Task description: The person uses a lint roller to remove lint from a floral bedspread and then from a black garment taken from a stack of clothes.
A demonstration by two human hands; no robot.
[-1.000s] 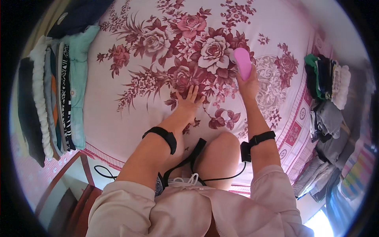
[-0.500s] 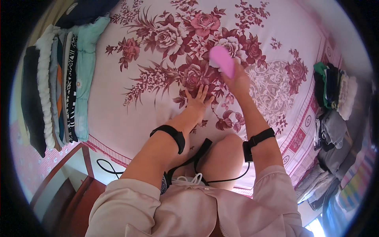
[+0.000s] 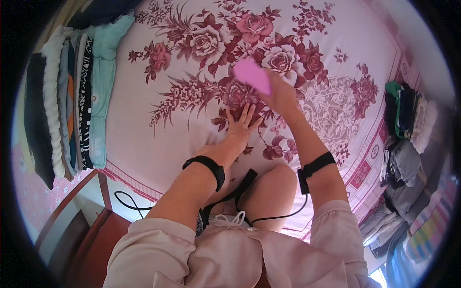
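Note:
A floral bedsheet (image 3: 144, 144), pale pink with dark red roses, spreads beneath both hands. My left hand (image 3: 240, 128) lies flat on it, fingers spread and holding nothing. To its right and farther off, my right hand (image 3: 282, 98) is closed around one end of a smooth pink tool (image 3: 253, 77) with a rounded, paddle-like outline. The tool points up and to the left, over the printed roses. Motion smears its edges, and its underside is hidden, so its exact kind cannot be made out.
Folded clothes (image 3: 98, 96) stand in a row along the left side. More folded clothes (image 3: 408, 110) are stacked at the right edge. A reddish-brown wooden chair (image 3: 98, 240) is at lower left. A black cable (image 3: 130, 206) loops beside me.
My right hand has swept the pink tool left and slightly downward across the sheet. My left hand stays in place, spread flat.

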